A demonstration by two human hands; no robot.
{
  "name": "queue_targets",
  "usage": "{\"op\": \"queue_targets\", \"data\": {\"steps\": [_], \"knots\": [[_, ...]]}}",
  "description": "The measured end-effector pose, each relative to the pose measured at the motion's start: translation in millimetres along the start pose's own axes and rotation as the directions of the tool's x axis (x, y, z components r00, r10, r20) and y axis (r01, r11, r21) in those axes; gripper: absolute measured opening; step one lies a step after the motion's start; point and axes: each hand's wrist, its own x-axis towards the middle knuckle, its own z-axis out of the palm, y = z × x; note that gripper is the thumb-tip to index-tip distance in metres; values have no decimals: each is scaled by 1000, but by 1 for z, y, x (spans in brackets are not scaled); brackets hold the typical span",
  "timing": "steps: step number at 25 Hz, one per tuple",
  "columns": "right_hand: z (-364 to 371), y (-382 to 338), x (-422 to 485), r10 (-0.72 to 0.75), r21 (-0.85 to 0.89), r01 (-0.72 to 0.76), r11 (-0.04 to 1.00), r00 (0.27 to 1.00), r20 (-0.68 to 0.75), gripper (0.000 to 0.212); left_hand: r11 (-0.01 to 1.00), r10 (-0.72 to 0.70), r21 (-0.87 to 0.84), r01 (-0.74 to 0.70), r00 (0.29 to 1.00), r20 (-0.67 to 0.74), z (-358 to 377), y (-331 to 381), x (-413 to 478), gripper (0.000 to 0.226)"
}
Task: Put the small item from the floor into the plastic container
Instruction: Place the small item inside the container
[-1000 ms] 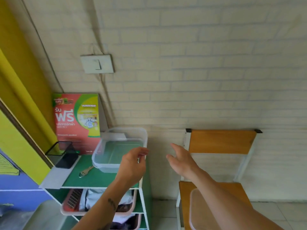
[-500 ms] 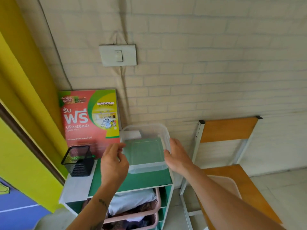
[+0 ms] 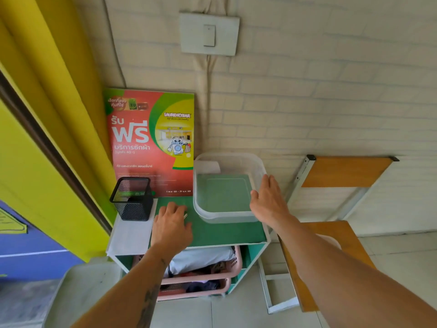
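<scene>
The clear plastic container (image 3: 257, 162) stands open and empty on the green shelf top (image 3: 227, 233), against the wall. My right hand (image 3: 267, 202) lies flat against its right wall, fingers straight. My left hand (image 3: 171, 224) is pressed down on the green top just left of the container, with its fingers curled over a small metal key. Only the tip of the key (image 3: 185, 216) sticks out beside my fingers.
A black mesh pen holder (image 3: 132, 200) stands left of my left hand on a white sheet. A red laundry poster (image 3: 151, 138) leans on the wall behind. Pink baskets (image 3: 212, 275) fill the shelves below. A wooden chair (image 3: 331, 233) stands to the right.
My view dropped and moved closer to the shelf. My left hand went from the container's left side down onto the green top over the key. My right hand stays at the container's right side.
</scene>
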Motion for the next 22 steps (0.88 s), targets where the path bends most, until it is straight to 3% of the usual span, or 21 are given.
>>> {"op": "queue_targets", "data": {"steps": [8, 16, 19, 22], "knots": [[12, -1, 1, -4, -110, -1, 994, 999, -48, 68, 997, 26, -75, -32, 997, -77, 9, -10, 11, 27], [12, -2, 0, -1, -139, -8, 990, 998, -66, 68, 997, 58, -39, -59, 998, -24, 9, -13, 15, 40], [13, -4, -2, 0, -135, -7, 991, 999, -52, 69, 975, -56, -222, 32, 993, -103, -5, -7, 21, 34], [13, -3, -3, 1, -131, -9, 991, 998, -60, 69, 863, -236, -494, 109, 950, -203, -38, 17, 34, 25]]}}
